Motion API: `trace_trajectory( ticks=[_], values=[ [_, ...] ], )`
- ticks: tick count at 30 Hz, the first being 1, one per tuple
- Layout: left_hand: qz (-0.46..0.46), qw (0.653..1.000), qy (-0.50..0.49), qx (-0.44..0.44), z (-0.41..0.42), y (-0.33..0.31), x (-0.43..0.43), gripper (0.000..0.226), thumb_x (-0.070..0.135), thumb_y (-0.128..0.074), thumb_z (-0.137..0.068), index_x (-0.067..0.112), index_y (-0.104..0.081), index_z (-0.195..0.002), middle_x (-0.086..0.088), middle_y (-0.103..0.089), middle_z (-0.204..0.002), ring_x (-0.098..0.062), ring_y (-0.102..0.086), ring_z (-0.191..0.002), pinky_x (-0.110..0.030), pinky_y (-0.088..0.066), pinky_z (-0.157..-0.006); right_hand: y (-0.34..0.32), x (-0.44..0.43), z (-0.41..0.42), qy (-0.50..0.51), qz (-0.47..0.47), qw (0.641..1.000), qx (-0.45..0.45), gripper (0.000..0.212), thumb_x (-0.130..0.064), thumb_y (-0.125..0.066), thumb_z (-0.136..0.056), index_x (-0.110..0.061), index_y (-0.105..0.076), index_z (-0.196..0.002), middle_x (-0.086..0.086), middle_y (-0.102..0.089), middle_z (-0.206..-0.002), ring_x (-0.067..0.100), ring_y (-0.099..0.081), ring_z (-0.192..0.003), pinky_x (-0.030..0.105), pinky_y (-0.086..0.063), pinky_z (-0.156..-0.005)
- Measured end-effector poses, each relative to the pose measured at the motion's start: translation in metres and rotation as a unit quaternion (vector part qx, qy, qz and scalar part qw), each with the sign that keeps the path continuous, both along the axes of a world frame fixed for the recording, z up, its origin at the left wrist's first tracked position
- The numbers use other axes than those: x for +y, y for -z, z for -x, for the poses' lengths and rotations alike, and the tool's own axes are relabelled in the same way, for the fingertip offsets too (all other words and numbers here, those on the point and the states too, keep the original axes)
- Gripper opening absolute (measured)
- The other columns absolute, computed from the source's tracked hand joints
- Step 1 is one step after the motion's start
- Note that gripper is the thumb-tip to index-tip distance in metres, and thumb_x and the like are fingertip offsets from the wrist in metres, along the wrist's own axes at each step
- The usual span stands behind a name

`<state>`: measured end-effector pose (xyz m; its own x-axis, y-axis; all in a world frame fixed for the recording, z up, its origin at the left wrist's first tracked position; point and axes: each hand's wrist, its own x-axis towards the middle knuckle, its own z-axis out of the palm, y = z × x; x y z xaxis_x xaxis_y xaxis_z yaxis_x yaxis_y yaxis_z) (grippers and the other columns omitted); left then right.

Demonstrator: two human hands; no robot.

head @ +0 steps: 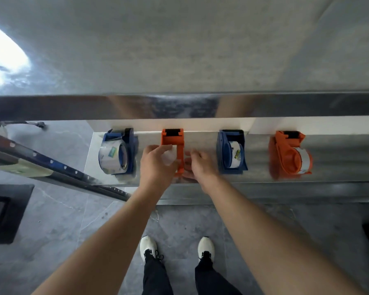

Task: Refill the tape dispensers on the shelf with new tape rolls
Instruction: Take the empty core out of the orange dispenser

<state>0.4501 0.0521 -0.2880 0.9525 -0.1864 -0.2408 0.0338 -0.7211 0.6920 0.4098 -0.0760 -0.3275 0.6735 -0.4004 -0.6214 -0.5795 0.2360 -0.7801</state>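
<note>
Several tape dispensers stand in a row on the metal shelf (339, 167). A blue dispenser (127, 150) at the left carries a clear tape roll (112, 155). Beside it stands an orange dispenser (172, 138); my left hand (158, 165) holds a pale tape roll (168, 156) against its left side. On its right side my right hand (197, 165) has its fingers curled at the dispenser's frame. Further right are a blue dispenser (231, 152) with a white roll and an orange dispenser (289, 155) with a white roll.
A higher metal shelf (179, 50) juts out above the row. A dark perforated rail (58, 169) runs diagonally at the left. Grey floor and my two white shoes (177, 248) lie below, and a dark box (6, 211) sits at the lower left.
</note>
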Motion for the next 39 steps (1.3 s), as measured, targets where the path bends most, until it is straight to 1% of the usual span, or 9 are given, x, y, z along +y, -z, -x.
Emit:
trace_trajectory(
  ticks=[4,9,12,15,19,24,27,33,39],
  values=[
    [0.023,1.000,-0.020,-0.005,-0.004,0.003,0.002,0.050,0.025,-0.089,-0.083,0.023,-0.072,-0.130,0.002,-0.060,-0.130,-0.015,-0.057,-0.111,-0.023,-0.044,-0.094,0.011,0.003,-0.004,0.012,0.021,1.000,0.017,0.029,-0.038,-0.043,-0.109,-0.022,-0.066,-0.098,0.008,-0.075,-0.102,0.022,-0.075,-0.093,0.043,-0.063,-0.087],
    [0.083,0.996,-0.044,-0.002,-0.004,0.005,0.014,0.039,0.038,-0.083,-0.086,0.029,-0.072,-0.122,0.007,-0.066,-0.115,-0.017,-0.066,-0.105,-0.032,-0.058,-0.086,0.014,0.002,-0.008,0.005,0.029,1.000,0.008,0.025,-0.034,-0.072,-0.096,-0.022,-0.068,-0.118,-0.002,-0.076,-0.105,0.015,-0.076,-0.090,0.035,-0.065,-0.080],
    [0.177,0.978,-0.080,0.069,-0.003,0.010,0.022,0.032,0.027,-0.082,-0.084,0.035,-0.074,-0.114,0.006,-0.075,-0.098,-0.019,-0.076,-0.091,-0.045,-0.067,-0.072,0.014,0.000,-0.009,-0.011,0.091,0.996,-0.003,0.015,-0.040,-0.076,-0.091,-0.031,-0.074,-0.103,-0.009,-0.077,-0.097,0.012,-0.073,-0.091,0.039,-0.063,-0.083],
    [0.235,0.962,-0.087,0.110,-0.003,0.016,0.025,0.032,0.021,-0.081,-0.091,0.035,-0.074,-0.118,-0.001,-0.078,-0.100,-0.025,-0.080,-0.091,-0.048,-0.068,-0.067,0.013,-0.002,-0.007,-0.022,0.113,0.993,-0.022,0.006,-0.036,-0.079,-0.088,-0.033,-0.075,-0.089,-0.010,-0.077,-0.090,0.011,-0.073,-0.088,0.039,-0.063,-0.083],
    [0.284,0.943,-0.096,0.146,-0.005,0.020,0.022,0.029,0.018,-0.074,-0.099,0.025,-0.072,-0.127,-0.006,-0.077,-0.114,-0.026,-0.080,-0.098,-0.049,-0.068,-0.072,0.008,-0.008,-0.009,-0.011,0.137,0.989,-0.050,0.014,-0.024,-0.080,-0.087,-0.036,-0.073,-0.083,-0.011,-0.077,-0.088,0.013,-0.075,-0.089,0.043,-0.064,-0.084],
    [0.274,0.944,-0.102,0.155,-0.008,0.029,0.020,0.016,0.019,-0.070,-0.101,0.034,-0.075,-0.104,0.011,-0.082,-0.090,-0.014,-0.080,-0.090,-0.042,-0.064,-0.091,0.004,-0.009,-0.006,-0.027,0.181,0.980,-0.072,0.019,-0.025,-0.081,-0.087,-0.025,-0.079,-0.106,-0.011,-0.077,-0.094,0.010,-0.074,-0.088,0.040,-0.065,-0.081],
    [0.257,0.948,-0.109,0.152,-0.011,0.038,0.019,0.016,0.020,-0.073,-0.099,0.025,-0.080,-0.113,0.007,-0.083,-0.099,-0.013,-0.078,-0.098,-0.042,-0.061,-0.101,0.002,-0.011,-0.004,-0.044,0.208,0.975,-0.070,0.026,-0.031,-0.082,-0.087,-0.025,-0.078,-0.112,-0.011,-0.077,-0.100,0.008,-0.073,-0.090,0.038,-0.064,-0.083],
    [0.232,0.950,-0.135,0.159,-0.016,0.057,0.021,0.029,0.008,-0.066,-0.102,0.013,-0.075,-0.129,-0.001,-0.082,-0.111,-0.018,-0.077,-0.104,-0.044,-0.060,-0.104,-0.005,-0.014,-0.003,-0.090,0.225,0.968,-0.066,0.038,-0.035,-0.083,-0.086,-0.023,-0.075,-0.121,-0.009,-0.075,-0.111,0.008,-0.069,-0.099,0.034,-0.061,-0.090],
    [0.233,0.946,-0.167,0.155,-0.018,0.067,0.019,0.031,0.004,-0.066,-0.101,0.011,-0.073,-0.131,-0.004,-0.081,-0.111,-0.021,-0.077,-0.103,-0.046,-0.061,-0.102,-0.009,-0.014,-0.002,-0.107,0.240,0.963,-0.065,0.041,-0.035,-0.079,-0.089,-0.020,-0.073,-0.127,-0.005,-0.074,-0.120,0.009,-0.066,-0.104,0.029,-0.057,-0.092]
  ],
)
